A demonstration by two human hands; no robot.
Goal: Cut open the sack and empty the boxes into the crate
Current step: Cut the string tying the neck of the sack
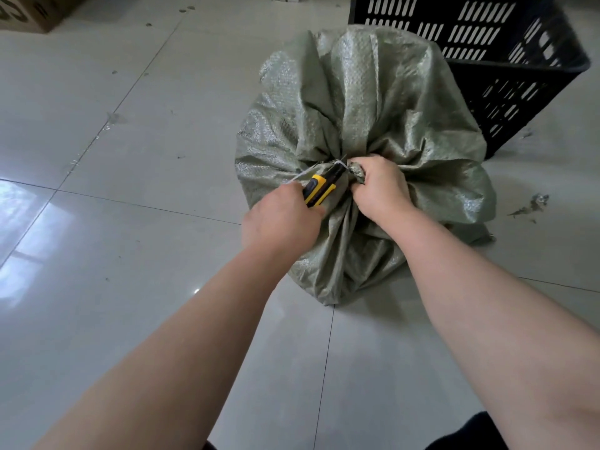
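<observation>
A bulging grey-green woven sack [350, 118] stands on the tiled floor, its mouth gathered and tied with white string [337, 163]. My right hand [380, 186] grips the bunched neck of the sack just right of the tie. My left hand [279, 219] holds a yellow and black utility knife [319, 190], whose tip sits at the string. A black slotted plastic crate [506, 60] stands right behind the sack, touching it. The sack hides whatever is inside it.
A cardboard box [29, 11] sits at the far left corner. Small scraps of sack material [532, 204] lie on the floor to the right. Glossy grey tiles [130, 190] stretch out to the left and in front.
</observation>
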